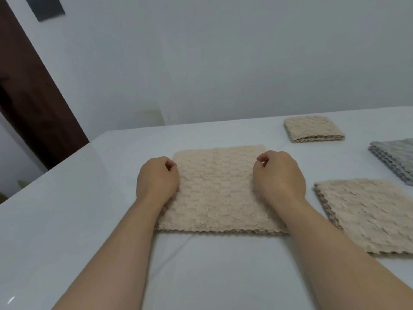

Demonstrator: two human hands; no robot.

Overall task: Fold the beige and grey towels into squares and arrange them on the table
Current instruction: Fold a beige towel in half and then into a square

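Both forearms (125,242) are showing bare throughout. The left hand (156,179) and right hand (279,175) are going bare too.

What we cannot make out: fingertips and edges

On the left hand (156,179) and the right hand (279,175) the fingers curl under and hide their tips, so we cannot tell whether either pinches the spread beige towel (214,186) — and our forearms cover its two near corners. The grey towel (395,159) is cut off by the right edge, as is the right side of the nearer folded beige towel (368,213).
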